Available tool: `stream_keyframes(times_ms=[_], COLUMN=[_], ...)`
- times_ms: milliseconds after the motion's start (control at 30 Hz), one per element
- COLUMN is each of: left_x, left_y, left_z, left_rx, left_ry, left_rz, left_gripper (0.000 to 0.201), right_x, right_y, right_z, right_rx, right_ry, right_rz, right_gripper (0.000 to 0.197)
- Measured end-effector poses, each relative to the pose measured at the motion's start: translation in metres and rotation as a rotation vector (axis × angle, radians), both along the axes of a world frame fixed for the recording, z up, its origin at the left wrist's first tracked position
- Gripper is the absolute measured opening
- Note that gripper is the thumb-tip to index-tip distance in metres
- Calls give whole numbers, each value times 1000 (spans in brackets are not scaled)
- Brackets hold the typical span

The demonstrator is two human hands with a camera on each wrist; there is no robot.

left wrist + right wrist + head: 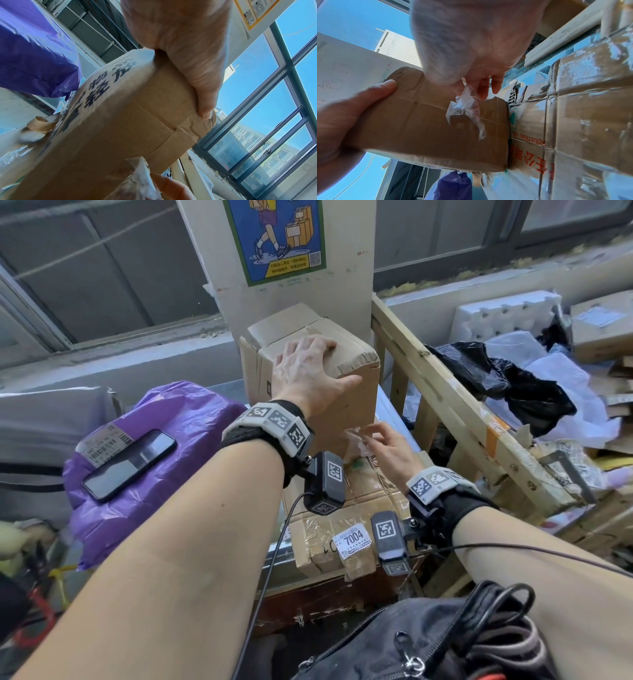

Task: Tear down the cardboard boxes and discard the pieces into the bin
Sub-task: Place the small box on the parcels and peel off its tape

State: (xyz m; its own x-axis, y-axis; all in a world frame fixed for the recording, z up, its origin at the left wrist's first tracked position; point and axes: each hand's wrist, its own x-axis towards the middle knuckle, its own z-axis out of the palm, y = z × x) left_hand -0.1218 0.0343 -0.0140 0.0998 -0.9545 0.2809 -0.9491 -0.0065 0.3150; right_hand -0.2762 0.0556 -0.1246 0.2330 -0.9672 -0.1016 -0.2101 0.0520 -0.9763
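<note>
Left hand (pixel 310 373): was laid over the top front edge of the upright box (pixel 346 402), arm stretched forward, fingers draped across the top, thumb (pixel 204 94) clamped against the front face.
Right hand (pixel 388 451): was raised beside the box's lower front, palm turned inward, thumb and forefinger pinched on a crumpled strip of clear tape (pixel 467 106); the other fingers (pixel 497 83) were held loose.
Box: was stood on end upon a taped carton (pixel 346 529), against a white pillar (pixel 298 292).
Carton: was marked with a "7004" label (pixel 352 537).
Left of box: a purple parcel (pixel 164 440) was seen, a phone (pixel 130 463) laid on it.
Right: a wooden frame (pixel 455 409) was seen.
</note>
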Motion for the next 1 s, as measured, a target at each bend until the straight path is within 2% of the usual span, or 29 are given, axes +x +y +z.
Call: stream_keyframes(times_ms=[133,267,367,467,600,733,933,1000], left_x=[0,0,0,0,1,0,0,0], left_y=[0,1,2,2,1,0,-1,-1], left_z=[-1,-1,-1,-1,-1,-1,-1,-1], left_rx=[1,1,-2,-3,-2,-3,-6,-6], left_ry=[-4,-5,-10,-6,3,7,13,12], left_rz=[-2,-2,-2,-2,2,5,3,2], left_gripper=[64,65,65,65,65,65,64,64], right_x=[6,6,7,12,15,10,15,16], right_y=[-2,-10,-13,-12,-9,-15,-18,-18], right_z=[5,2,4,8,4,1,-1,1], right_rx=[62,196,262,331,471,587,575,506], right_ry=[-65,-55,-79,-196,-418,-547,-513,-430], right_rz=[-66,-107,-124,-132,-134,-177,-148,-135], right_gripper=[15,28,24,31,27,24,44,53])
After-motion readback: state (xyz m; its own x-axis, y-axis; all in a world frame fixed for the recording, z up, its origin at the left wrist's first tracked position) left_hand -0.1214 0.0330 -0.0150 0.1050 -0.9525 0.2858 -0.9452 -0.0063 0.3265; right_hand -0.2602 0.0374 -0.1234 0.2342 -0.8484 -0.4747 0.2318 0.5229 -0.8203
